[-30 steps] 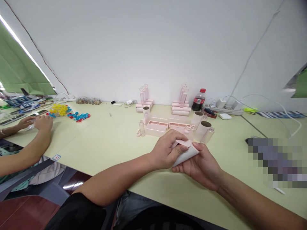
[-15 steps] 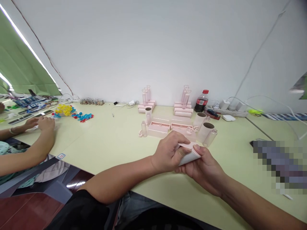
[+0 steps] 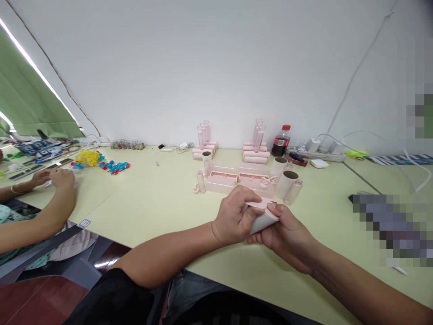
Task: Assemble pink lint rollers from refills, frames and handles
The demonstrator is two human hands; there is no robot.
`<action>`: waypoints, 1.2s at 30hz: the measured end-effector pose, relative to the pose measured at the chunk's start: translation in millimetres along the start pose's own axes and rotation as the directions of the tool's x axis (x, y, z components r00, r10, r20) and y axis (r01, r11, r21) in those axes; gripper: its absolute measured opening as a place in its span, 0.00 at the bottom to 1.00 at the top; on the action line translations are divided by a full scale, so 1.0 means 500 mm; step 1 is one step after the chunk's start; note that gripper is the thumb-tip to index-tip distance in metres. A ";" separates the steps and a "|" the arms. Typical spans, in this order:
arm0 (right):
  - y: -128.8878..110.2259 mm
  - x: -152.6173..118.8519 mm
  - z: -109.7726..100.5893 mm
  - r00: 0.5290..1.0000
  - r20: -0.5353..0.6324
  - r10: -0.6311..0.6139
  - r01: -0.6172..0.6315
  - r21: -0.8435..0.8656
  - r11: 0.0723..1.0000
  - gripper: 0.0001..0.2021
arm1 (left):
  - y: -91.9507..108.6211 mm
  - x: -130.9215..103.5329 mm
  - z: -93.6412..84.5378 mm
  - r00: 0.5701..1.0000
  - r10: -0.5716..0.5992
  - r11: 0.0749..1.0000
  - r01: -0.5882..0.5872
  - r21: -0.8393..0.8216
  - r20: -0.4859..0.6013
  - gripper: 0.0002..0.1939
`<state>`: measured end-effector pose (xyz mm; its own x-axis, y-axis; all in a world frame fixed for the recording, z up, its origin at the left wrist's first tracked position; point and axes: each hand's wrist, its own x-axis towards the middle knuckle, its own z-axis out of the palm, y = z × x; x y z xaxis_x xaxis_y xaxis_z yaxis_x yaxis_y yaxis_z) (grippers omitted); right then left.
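Observation:
In front of me, over the table, both my hands close around a lint roller with a white roll and a pink cover. My left hand grips its left side, thumb and fingers at the pink cover. Wrapped around the right end is my right hand, its thumb pressing on the top edge. Just beyond lie open pink cases and small pink parts. Sticky paper rolls with cardboard cores stand to the right beside a clear pink handle. Another clear handle stands at the left.
Pink lint rollers with upright handles stand in two groups near the wall. Right of them are a cola bottle, a power strip and a blurred dark object. Another person's hands work at left near yellow pieces.
The view has shifted slightly, so the table things sit a little further left. Both hands keep hold of the lint roller, with hardly any change in grip.

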<state>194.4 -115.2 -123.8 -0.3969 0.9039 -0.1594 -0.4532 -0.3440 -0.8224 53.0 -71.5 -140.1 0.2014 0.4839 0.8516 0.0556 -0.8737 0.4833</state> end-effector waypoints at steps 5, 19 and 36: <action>0.001 -0.002 -0.002 1.000 -0.014 0.010 -0.011 -0.031 0.999 0.17 | 0.002 0.002 0.000 0.998 -0.053 0.999 0.053 0.014 0.028 0.12; -0.001 -0.003 0.001 0.997 -0.078 0.010 -0.012 -0.023 1.000 0.15 | 0.009 0.009 -0.003 0.985 -0.139 0.990 0.138 0.016 0.104 0.11; 0.008 0.049 -0.016 0.950 -0.303 -0.074 0.055 -0.070 0.996 0.19 | -0.009 0.051 0.015 0.593 -0.778 0.502 0.786 -0.362 0.209 0.14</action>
<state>189.4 -92.2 -135.5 -0.1014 0.9614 -0.2559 -0.4172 -0.2746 -0.8663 65.1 -55.4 -122.1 0.2806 0.9559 0.0868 -0.1678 -0.0402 0.9850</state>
